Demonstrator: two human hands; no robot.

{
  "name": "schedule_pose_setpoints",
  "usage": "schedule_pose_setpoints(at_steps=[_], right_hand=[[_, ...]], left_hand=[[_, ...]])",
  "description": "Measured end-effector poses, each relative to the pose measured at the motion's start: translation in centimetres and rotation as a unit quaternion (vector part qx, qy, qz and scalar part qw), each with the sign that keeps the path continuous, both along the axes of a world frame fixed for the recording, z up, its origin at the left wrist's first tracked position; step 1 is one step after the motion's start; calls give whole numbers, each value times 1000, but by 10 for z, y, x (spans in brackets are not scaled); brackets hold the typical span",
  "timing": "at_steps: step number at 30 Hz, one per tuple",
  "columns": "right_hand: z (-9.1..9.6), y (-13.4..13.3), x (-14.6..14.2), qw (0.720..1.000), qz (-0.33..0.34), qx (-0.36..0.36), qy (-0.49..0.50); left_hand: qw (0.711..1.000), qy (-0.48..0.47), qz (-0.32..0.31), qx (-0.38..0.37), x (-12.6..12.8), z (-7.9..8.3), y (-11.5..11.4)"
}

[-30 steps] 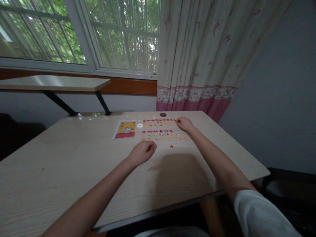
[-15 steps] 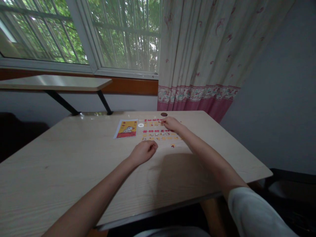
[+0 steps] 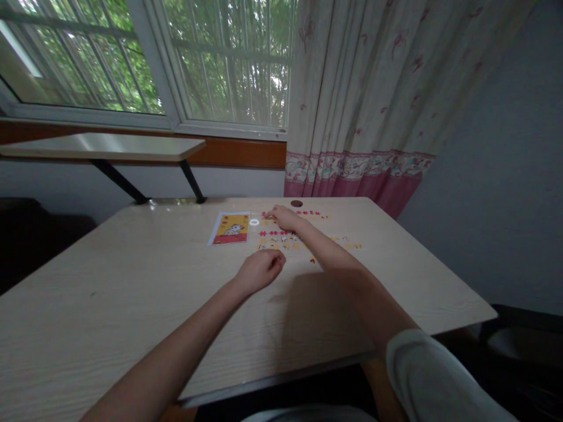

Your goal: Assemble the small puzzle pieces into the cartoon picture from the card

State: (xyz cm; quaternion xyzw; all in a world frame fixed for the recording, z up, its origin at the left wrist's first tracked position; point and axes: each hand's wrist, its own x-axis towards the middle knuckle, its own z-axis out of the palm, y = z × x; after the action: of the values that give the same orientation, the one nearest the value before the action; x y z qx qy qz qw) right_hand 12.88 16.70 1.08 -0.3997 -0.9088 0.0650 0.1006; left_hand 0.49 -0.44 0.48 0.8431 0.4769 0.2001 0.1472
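Note:
My left hand (image 3: 261,271) rests on the table in a loose curl, its fingers bent in, and nothing shows in the hollow between them. Farther out, my right hand (image 3: 285,218) reaches over the left end of the back rows of puzzle pieces, its fingers partly stretched out and low over them. Red pieces (image 3: 270,233) lie in line just in front of it. Yellow and white pieces (image 3: 275,240) form rows nearer me, partly covered by my right forearm. A single piece with dark red on it (image 3: 312,261) lies apart, in front of the rows.
Left of the pieces lies a picture sheet (image 3: 233,228) with a white animal on yellow and red. A bright ring-shaped spot (image 3: 254,222) shows beside it. A round dark hole (image 3: 296,203) is at the table's back edge. A raised shelf (image 3: 105,146) stands at the back left.
My right hand has moved left along the back rows, and its fingers look more extended. More of the rows' right ends now shows. My left hand has stayed in place; the view has shifted slightly.

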Motion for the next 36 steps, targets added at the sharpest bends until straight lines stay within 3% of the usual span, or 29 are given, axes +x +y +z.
schedule_pose_setpoints(at_steps=[8, 21, 29, 36], right_hand=[[-6, 13, -11, 999, -25, 4, 19], [-5, 24, 14, 998, -32, -4, 45], [-4, 35, 68, 995, -71, -16, 71], [0, 25, 113, 989, -120, -31, 78]], left_hand=[[1000, 8, 13, -4, 1, 3, -2], [1000, -1, 4, 0, 0, 0, -1], [1000, 11, 0, -2, 1, 1, -1], [1000, 9, 7, 0, -1, 5, -2]])
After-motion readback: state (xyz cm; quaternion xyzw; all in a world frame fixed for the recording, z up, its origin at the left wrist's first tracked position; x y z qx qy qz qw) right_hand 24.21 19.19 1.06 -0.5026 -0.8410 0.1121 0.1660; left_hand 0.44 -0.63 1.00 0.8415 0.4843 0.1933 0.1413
